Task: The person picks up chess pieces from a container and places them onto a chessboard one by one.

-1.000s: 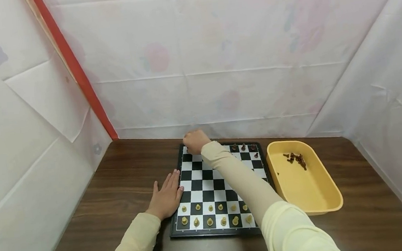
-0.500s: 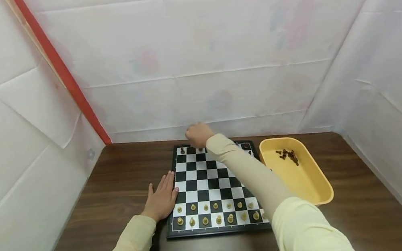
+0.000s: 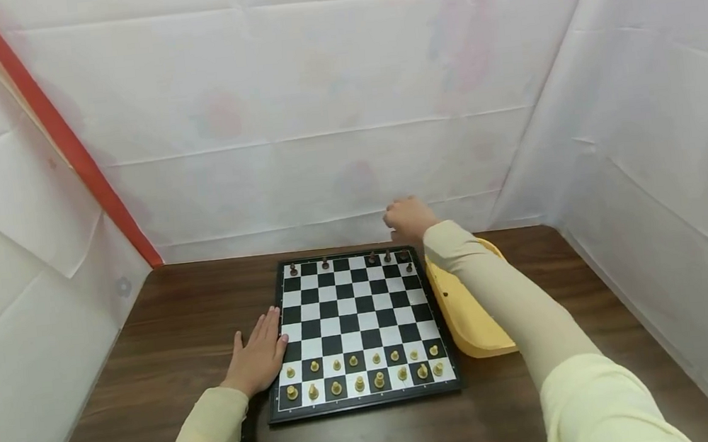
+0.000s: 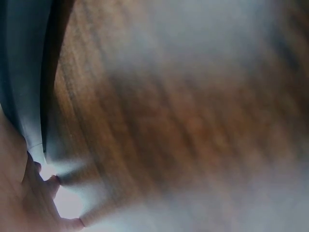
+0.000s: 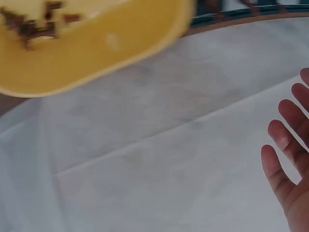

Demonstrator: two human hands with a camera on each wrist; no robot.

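I keep left hand (image 3: 257, 358) flat on table (image 3: 165, 324), fingers straight, touching left edge of chess board (image 3: 356, 329). Right hand (image 3: 408, 217) is in air over far right corner of board, beside yellow tray (image 3: 466, 320); fingers spread and relaxed in wrist view (image 5: 285, 169), holding nothing. Dark chess pieces (image 5: 29, 24) lie heaped in tray, long axes pointing mixed ways. I judge pieces light, hard, little slippery; best pinch at thin neck. Dark pieces on far row (image 3: 386, 255) stand upright.
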